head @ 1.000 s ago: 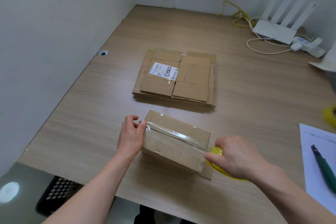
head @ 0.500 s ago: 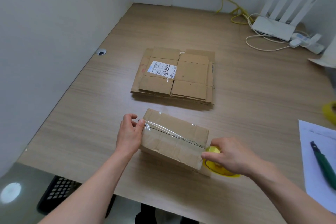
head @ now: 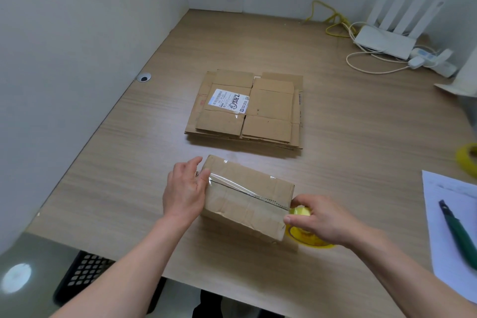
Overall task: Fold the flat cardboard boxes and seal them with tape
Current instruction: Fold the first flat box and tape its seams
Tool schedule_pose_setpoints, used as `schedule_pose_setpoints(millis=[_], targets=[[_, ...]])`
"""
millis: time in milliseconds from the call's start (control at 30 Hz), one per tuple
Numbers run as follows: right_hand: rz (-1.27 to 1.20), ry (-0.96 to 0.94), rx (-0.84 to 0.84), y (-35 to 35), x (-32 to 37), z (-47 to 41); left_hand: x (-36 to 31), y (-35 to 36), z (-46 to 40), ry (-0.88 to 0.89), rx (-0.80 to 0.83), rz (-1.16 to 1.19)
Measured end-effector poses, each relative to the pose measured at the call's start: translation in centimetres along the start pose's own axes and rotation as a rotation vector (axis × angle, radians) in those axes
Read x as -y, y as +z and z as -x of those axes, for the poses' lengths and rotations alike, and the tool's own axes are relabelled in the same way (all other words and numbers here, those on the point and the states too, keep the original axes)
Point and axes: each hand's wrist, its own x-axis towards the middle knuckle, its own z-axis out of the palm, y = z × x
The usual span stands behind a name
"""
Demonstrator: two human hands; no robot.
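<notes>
Over the preceding second the right hand (head: 324, 222) had carried the yellow tape roll (head: 305, 235) down past the right end of the folded box (head: 247, 199), so the clear tape strip (head: 247, 190) now ran the whole length of the top seam and turned over the right edge; before, the roll sat higher, level with that edge. The right hand's fingers were curled round the roll, thumb near the box corner. The left hand (head: 184, 193) had eased: a second ago its thumb pinched the tape start at the left end, now the fingers lay fairly straight against that end face, bracing the box and holding nothing. Judgement: the top seam looked essentially sealed, and the remaining step would be to press the tail onto the right end and sever the tape. The box sat near the front edge of the desk (head: 361, 137), about mid-width. Behind it, toward the centre, lay the stack of flat boxes (head: 247, 111), topmost bearing a shipping label (head: 228, 100), still to be folded. A green cutter (head: 456, 235) lay on a white sheet (head: 444, 193) at the right front, well apart from the roll. A second yellow roll (head: 468, 160) showed at the right edge; a router (head: 384, 41) with cables occupied the far right corner. Nothing obstructed the box; the cutter would need a reach.
</notes>
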Motion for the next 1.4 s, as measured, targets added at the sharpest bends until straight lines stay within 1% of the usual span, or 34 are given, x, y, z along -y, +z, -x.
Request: schedule_pose_setpoints(millis=[67, 133, 233, 367, 500, 600, 700, 833, 900, 1033, 1167, 1267, 1400], targets=[[-0.037, 0.017, 0.003, 0.1, 0.0, 0.0, -0.3, -0.1, -0.2, -0.049, 0.066, -0.025], [-0.061, 0.034, 0.004, 0.3, 0.0, 0.1, -0.6, 0.0, -0.4, -0.081, 0.129, 0.048], [-0.107, 0.047, -0.003, 0.5, 0.0, 0.6, -1.5, 0.1, -0.9, -0.070, 0.153, 0.140], [-0.180, 0.082, -0.037, 1.2, -0.2, 1.6, -3.4, 0.5, -1.5, -0.044, 0.222, 0.038], [-0.320, 0.139, -0.060, 2.1, -0.4, 2.8, -5.5, 1.7, -1.6, -0.005, 0.271, -0.109], [-0.401, 0.188, -0.087, 2.6, -0.6, 3.4, -6.4, 2.5, -2.1, 0.080, 0.283, -0.245], [-0.469, 0.233, -0.118, 3.1, -0.4, 3.7, -7.4, 3.1, -2.6, 0.217, 0.223, -0.326], [-0.528, 0.297, -0.174, 3.7, -0.1, 4.0, -8.8, 4.0, -1.8, 0.500, 0.051, -0.329], [-0.550, 0.305, -0.195, 4.0, 0.1, 4.1, -9.3, 4.4, -1.0, 0.586, 0.030, -0.298], [-0.575, 0.349, -0.241, 4.5, 0.5, 4.7, -10.2, 4.9, 0.5, 0.627, 0.095, -0.343], [-0.607, 0.390, -0.281, 4.9, 1.1, 5.3, -10.4, 5.6, 2.0, 0.666, 0.216, -0.390], [-0.609, 0.401, -0.316, 5.6, 1.1, 6.1, -10.8, 6.5, 2.1, 0.717, 0.313, -0.368], [-0.670, 0.427, -0.312, 5.5, 0.2, 7.2, -12.0, 7.4, 2.1, 0.780, 0.416, -0.321]])
